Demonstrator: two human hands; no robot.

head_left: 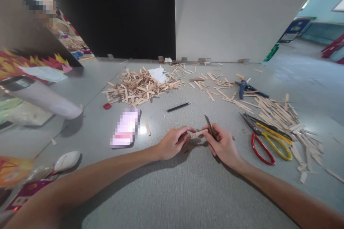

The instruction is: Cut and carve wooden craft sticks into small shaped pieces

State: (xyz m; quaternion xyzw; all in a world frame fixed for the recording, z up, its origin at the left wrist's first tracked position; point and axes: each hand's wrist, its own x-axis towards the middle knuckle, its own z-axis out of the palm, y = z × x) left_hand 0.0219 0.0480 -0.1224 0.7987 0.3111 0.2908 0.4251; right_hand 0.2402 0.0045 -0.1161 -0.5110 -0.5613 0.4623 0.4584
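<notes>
Over the middle of the grey table, my left hand (173, 142) pinches one end of a small flat wooden stick (199, 134). My right hand (223, 146) is closed around a craft knife (211, 128), its dark blade pointing up and away from me. The thumb and fingertips of that hand also touch the stick's other end. Part of the knife's handle is hidden in the palm. Beyond both hands lies a black pen (178, 107). A single wooden stick (147, 127) rests left of my left hand, beside a phone-like pink object (125, 128), which is blurred out.
A heap of cut wooden sticks (139, 87) lies at the back left, with more sticks (279, 111) scattered right. Red-and-yellow-handled scissors (262, 146), a yellow cutter (274, 131) and blue clippers (242, 88) lie right. A white earbud case (67, 161) sits left. Upright panels (242, 14) close off the back.
</notes>
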